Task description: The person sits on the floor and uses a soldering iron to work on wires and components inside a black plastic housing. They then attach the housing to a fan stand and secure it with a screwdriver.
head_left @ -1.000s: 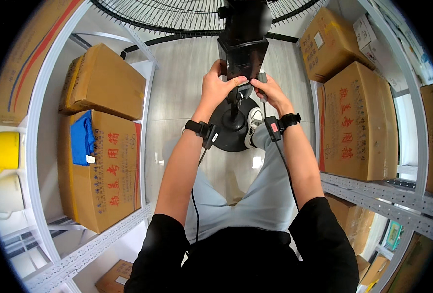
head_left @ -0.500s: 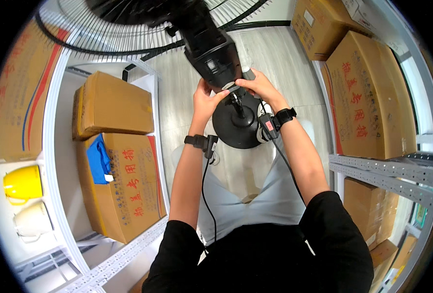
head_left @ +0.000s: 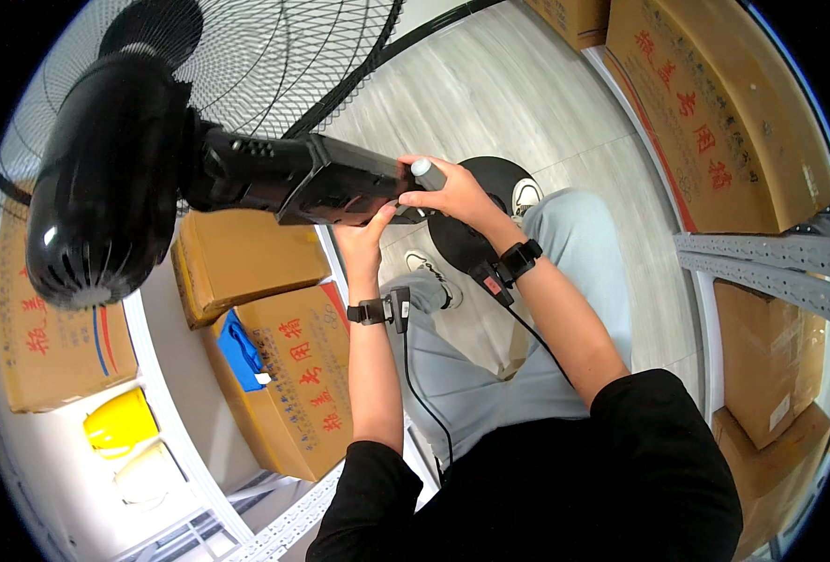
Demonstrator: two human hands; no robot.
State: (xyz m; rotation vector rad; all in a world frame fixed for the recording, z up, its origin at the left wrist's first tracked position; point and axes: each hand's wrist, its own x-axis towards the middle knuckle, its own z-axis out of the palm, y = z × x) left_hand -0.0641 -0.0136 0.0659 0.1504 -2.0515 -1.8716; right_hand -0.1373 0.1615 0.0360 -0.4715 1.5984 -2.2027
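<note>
A black floor fan [head_left: 340, 178] leans to the left, its wire cage and motor housing [head_left: 106, 178] at the upper left. My left hand [head_left: 361, 245] is closed round the lower end of the fan's control box, with the thumb on top. My right hand [head_left: 457, 195] is closed at the same end, fingers on the box's edge. A grey cylindrical piece [head_left: 424, 171], perhaps a tool handle, sticks up from between its fingers. Below my hands the round black base [head_left: 462, 248] sits on the floor between my feet; the joint above it is mostly hidden.
Metal shelves with cardboard boxes flank me: a box [head_left: 293, 375] with a blue cloth [head_left: 242, 351] on the left, another [head_left: 715, 122] on the right. A yellow mug [head_left: 120, 423] and a white mug [head_left: 148, 475] stand at the lower left. Cables hang from both wristbands.
The fan's head has swung left and nearer in view, and its control box now lies aslant. Both hands have stayed on the box's lower end. The view has turned.
</note>
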